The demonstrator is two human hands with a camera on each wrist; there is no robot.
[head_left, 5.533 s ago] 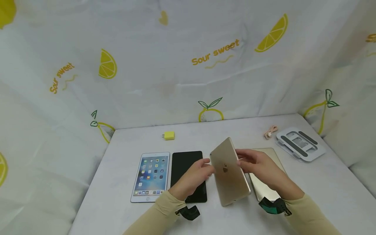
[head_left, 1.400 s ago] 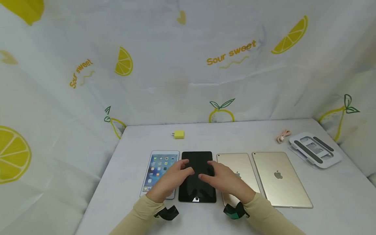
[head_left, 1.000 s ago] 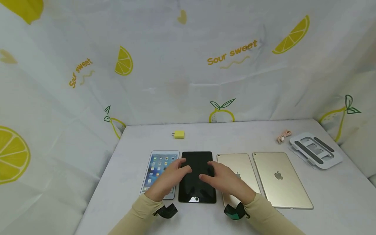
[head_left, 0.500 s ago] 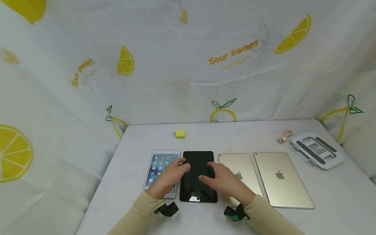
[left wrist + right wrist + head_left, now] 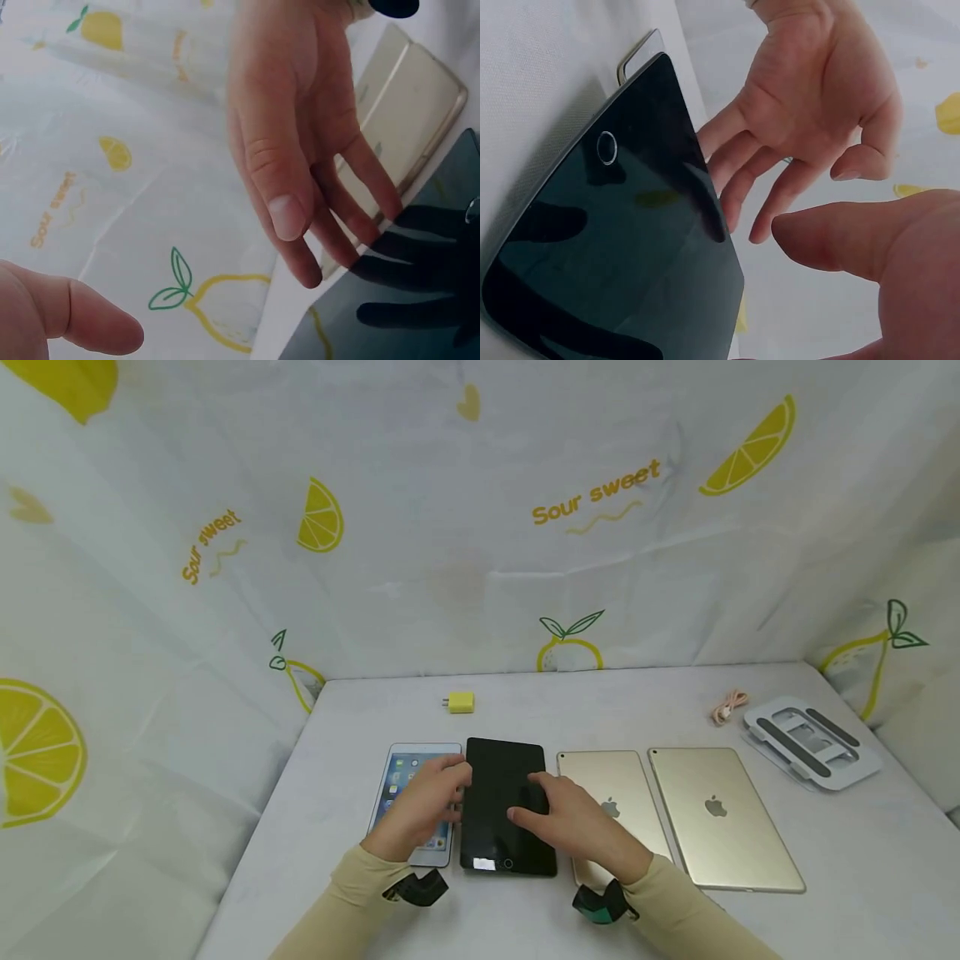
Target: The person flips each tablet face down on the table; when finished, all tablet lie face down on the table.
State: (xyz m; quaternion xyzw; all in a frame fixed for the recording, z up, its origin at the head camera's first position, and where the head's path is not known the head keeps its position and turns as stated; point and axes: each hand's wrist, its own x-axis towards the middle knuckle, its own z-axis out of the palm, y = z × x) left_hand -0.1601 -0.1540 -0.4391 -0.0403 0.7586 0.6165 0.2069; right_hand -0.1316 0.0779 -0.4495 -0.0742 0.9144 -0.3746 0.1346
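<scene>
A black tablet point(image 5: 498, 802) lies screen up in the middle of the table, its left edge tipped up a little. At that edge is my left hand point(image 5: 423, 802), fingers extended and partly hidden behind the tablet in the right wrist view point(image 5: 817, 90), thumb held apart. My right hand point(image 5: 581, 818) is at the tablet's right side, fingers loosely bent down by its edge; the left wrist view shows this hand point(image 5: 292, 112) mirrored in the dark screen. Left of the black tablet, partly under my left hand, lies a white tablet point(image 5: 406, 766) with app icons lit.
Two gold tablets, a smaller one point(image 5: 603, 772) and a larger one point(image 5: 723, 835), lie back up on the right. A yellow charger plug point(image 5: 461, 702) is at the back. A coiled pink cable point(image 5: 727, 706) and a white folding stand point(image 5: 813, 743) are at the back right.
Earlier a gold tablet was held up; it now lies flat. In the last half second my left hand shifts left and the black tablet's left edge rises. My right hand stays put.
</scene>
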